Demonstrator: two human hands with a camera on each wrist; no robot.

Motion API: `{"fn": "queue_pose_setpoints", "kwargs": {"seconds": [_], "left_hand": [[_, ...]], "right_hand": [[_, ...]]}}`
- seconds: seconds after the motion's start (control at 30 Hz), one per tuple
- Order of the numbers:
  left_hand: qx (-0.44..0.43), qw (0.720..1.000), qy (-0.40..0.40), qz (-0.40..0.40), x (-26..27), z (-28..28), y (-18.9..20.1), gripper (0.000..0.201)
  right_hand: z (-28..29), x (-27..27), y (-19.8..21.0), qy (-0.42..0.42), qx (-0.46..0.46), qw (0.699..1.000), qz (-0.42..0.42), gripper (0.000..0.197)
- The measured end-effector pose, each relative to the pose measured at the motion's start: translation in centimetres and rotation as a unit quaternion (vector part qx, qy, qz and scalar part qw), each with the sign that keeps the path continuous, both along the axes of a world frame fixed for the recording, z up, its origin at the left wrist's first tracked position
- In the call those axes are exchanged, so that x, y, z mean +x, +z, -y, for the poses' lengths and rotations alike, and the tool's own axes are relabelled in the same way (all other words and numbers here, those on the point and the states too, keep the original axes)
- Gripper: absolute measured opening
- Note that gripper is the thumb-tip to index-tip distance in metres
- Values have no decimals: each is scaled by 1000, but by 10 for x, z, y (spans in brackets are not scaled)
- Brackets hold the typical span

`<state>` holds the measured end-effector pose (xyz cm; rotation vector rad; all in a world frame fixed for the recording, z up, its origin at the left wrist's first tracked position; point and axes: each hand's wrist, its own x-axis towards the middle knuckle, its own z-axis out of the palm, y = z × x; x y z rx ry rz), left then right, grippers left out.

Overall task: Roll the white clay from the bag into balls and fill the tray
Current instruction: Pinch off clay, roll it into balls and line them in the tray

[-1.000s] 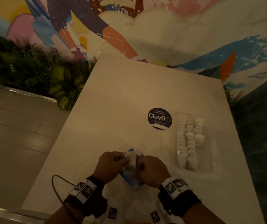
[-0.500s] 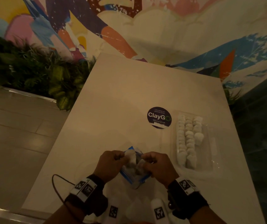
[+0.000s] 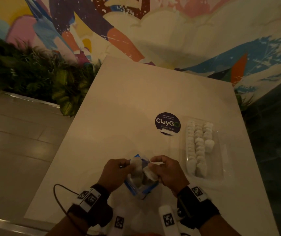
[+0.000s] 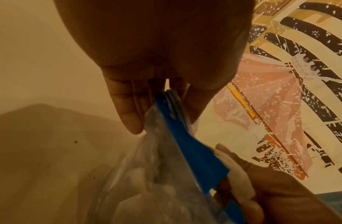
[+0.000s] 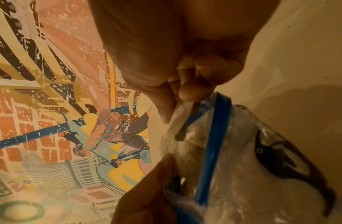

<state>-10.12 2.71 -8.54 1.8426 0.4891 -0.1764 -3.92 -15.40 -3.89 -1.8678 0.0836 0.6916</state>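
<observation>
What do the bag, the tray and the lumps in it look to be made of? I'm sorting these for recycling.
The bag, held by the left hand and right hand, looks like thin clear plastic film: it crinkles, shows its contents, and has a blue zip strip. The tray seems rigid clear glossy plastic, judging by its glints. The balls look like matte white clay, lumpy and uneven.

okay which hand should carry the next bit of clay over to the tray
Right. The right hand already pinches a white clay piece at the bag, and the tray lies on its side; the left hand holds the bag.

Blue-rimmed clay bag [image 3: 140,178], part-filled tray [image 3: 221,150]
</observation>
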Motion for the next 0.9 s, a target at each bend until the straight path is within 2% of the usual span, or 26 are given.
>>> {"fn": "queue_pose_setpoints", "kwargs": {"seconds": [0.27,0.47,0.5,0.6,0.67,0.73,0.83,0.9], "left_hand": [[-8,1000,4,-5,-1,2,5,22],[-15,1000,1,-9,-2,1,3,23],[-12,1000,-1,-9,-2,1,3,23],[-8,1000,1,-12,-2,1,5,21],[-13,1000,7,-14,-2,1,6,22],[-13,1000,5,-17,-2,2,7,23],[-13,1000,2,-18,-1,3,7,23],[-15,1000,3,-17,-1,2,5,22]], "right_hand": [[-5,-2,2,-13,0,1000,10,9],[-4,-4,12,20,94,990,-104,10],[-3,-4,13,26,109,986,-122,14],[1,-1,13,62,130,979,-142,50],[2,0,11,82,119,982,-123,59],[0,-2,11,92,85,989,-80,50],[-8,-7,17,84,69,993,-35,18],[-12,-7,21,66,68,995,-12,4]]}}
